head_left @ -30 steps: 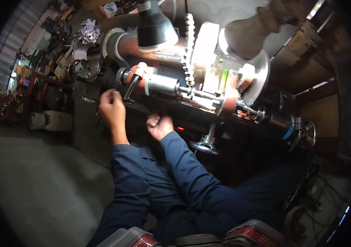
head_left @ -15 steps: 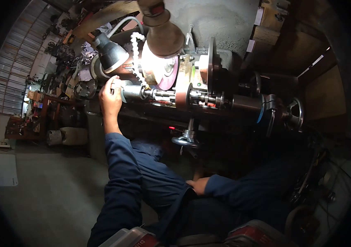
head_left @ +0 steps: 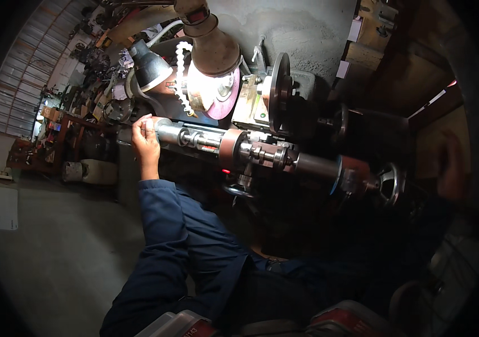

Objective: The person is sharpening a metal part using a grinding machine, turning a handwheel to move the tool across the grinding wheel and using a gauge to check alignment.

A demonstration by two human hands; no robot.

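Observation:
My left hand [head_left: 147, 139] is closed around the left end of a grey metal cylinder [head_left: 167, 132], the headstock of a grinding machine. Right of it, a slim shaft [head_left: 203, 140] runs along the machine's axis through a brown ring-shaped part [head_left: 231, 147] to the tailstock [head_left: 318, 165]. Far to the right, past the tailstock handwheel [head_left: 389, 183], my right hand [head_left: 451, 164] is raised and smeared by motion, so its fingers cannot be made out. Behind the shaft stands a pink grinding wheel [head_left: 225, 104], brightly lit.
Two lamps hang over the machine, a dark one [head_left: 152, 70] and a brownish one [head_left: 214, 48]. A white segmented coolant hose [head_left: 181, 73] bends down between them. A large dark disc [head_left: 278, 92] stands behind the shaft. A small handwheel [head_left: 239, 191] sticks out in front.
My right hand has left my lap and swung up to the far right. My left hand stays at the headstock end. The view has shifted and tilted a little.

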